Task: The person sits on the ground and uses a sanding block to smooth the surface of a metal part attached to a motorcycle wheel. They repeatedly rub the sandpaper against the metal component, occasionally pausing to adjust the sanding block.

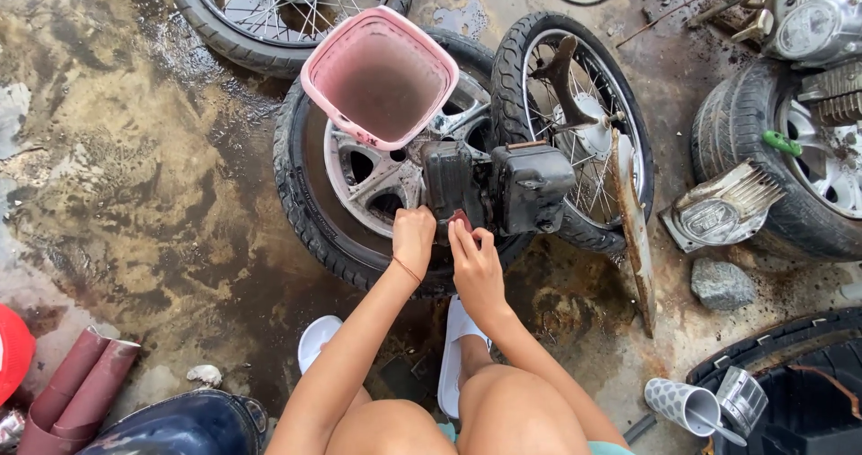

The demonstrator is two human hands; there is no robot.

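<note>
Crouched low, a person's left hand [413, 237] grips a greasy, heavy-looking black engine part [496, 188] on a tyre [301, 199]; right hand [476, 266] fingers pinch a small red piece [461, 220].

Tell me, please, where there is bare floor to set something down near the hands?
Bare wet concrete floor lies left of the black tyre with the grey alloy wheel. A smaller patch lies before the grey stone. Right of both hands, the spoked wheel and rusty metal strip crowd it.
</note>
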